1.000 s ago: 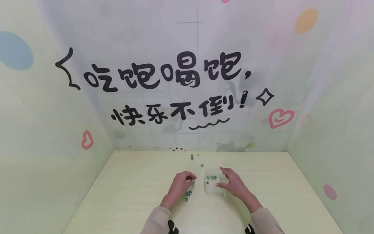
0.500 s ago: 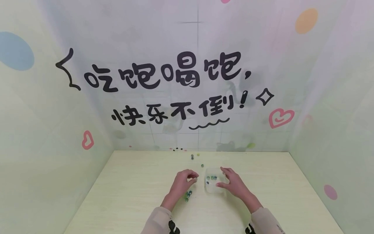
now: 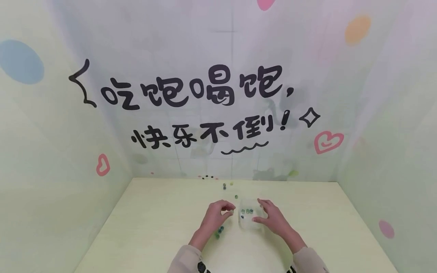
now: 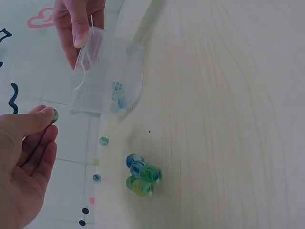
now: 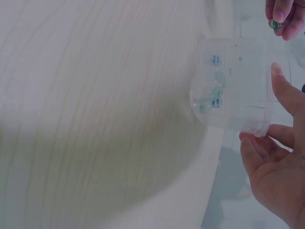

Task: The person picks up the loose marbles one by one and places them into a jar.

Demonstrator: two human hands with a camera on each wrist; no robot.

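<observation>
The left hand (image 3: 214, 217) pinches a green marble (image 5: 275, 25) near a clear box (image 5: 252, 88). The right hand (image 3: 274, 218) holds the box in a wide grip; loose marbles (image 4: 149, 174) cluster on the surface (image 3: 143, 227).

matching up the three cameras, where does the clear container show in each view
Head: clear container below and slightly right of centre.
Left wrist: clear container in the upper left.
Right wrist: clear container right of centre, above mid-height.
Shared landmark: the right hand, at its rim in all three.
</observation>
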